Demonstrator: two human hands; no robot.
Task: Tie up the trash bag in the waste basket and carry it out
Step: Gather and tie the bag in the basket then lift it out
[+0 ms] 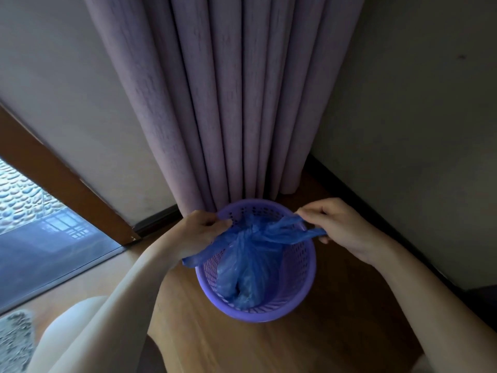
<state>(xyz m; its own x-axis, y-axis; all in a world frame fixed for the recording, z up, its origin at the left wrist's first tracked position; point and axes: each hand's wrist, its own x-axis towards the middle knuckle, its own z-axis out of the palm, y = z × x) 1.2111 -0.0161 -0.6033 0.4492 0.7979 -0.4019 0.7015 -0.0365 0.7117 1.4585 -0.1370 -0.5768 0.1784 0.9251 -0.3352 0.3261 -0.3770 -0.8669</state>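
A purple perforated waste basket (301, 289) stands on the wooden floor in front of a curtain. Inside it sits a blue trash bag (247, 273), its top gathered into a knot near the basket's middle. Two loose ends stretch out sideways from the knot. My left hand (199, 232) pinches the left end at the basket's far left rim. My right hand (341, 224) pinches the right end above the far right rim. Both ends are pulled taut and apart.
A mauve curtain (228, 103) hangs right behind the basket. Walls close in at the right and back, forming a corner. A glass pane with a brown wooden frame (67, 184) lies to the left. A grey rug (13, 343) sits at the lower left.
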